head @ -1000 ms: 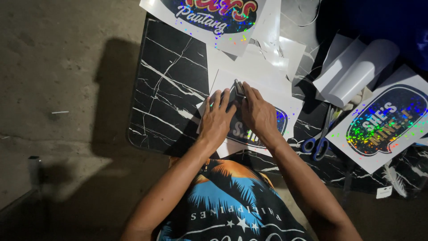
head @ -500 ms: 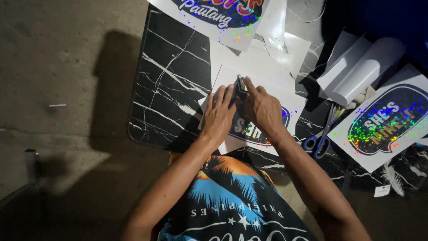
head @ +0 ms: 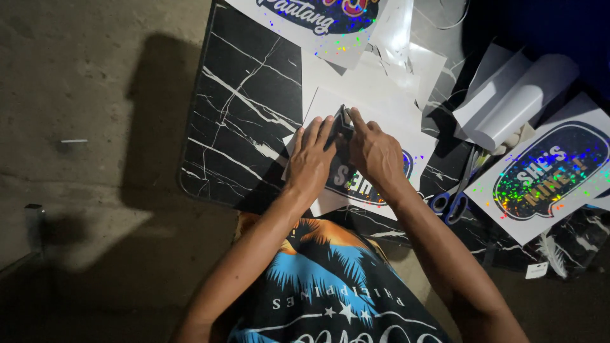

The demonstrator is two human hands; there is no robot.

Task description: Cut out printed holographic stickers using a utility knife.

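Pressing hands [head: 343,152] flatten dark holographic sticker [head: 356,181] (glittery)

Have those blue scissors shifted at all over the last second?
No. The blue-handled scissors lie in the same spot on the black marble board, beside the glittery sticker sheet.

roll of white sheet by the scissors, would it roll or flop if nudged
The roll of white sheet is curled into a tube lying on its side, so it would probably roll. It looks thin and likely light. Its loose flaps suggest it would bend rather than stay stiff.
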